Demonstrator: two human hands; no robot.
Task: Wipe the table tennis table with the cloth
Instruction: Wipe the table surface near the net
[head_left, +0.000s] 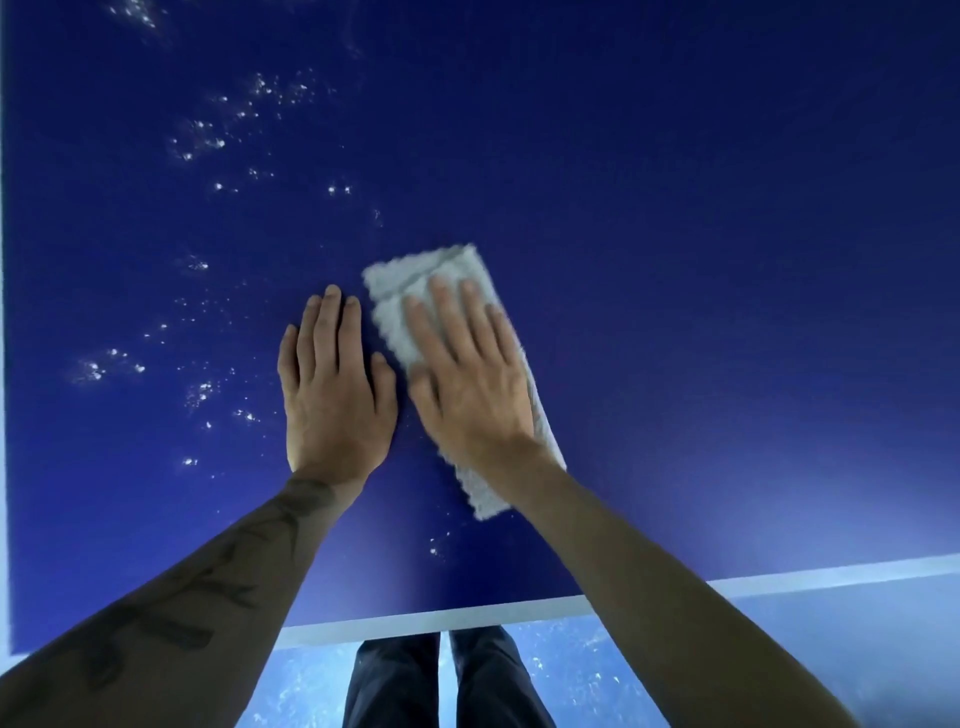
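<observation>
The dark blue table tennis table (675, 260) fills the view. A folded light grey cloth (400, 291) lies on it near the middle, its long side running from far left to near right. My right hand (467, 374) presses flat on the cloth with straight fingers and looks slightly blurred. Just left of the cloth, my left hand (332, 389) rests flat on the bare table surface, fingers together. White specks and droplets (208, 140) are scattered over the left half of the table.
The table's white edge line (467, 616) runs along the near side, another along the left edge (4, 364). Below the near edge I see my dark trousers (395, 680) and a speckled blue floor (571, 670). A few specks (434, 548) lie near the front edge.
</observation>
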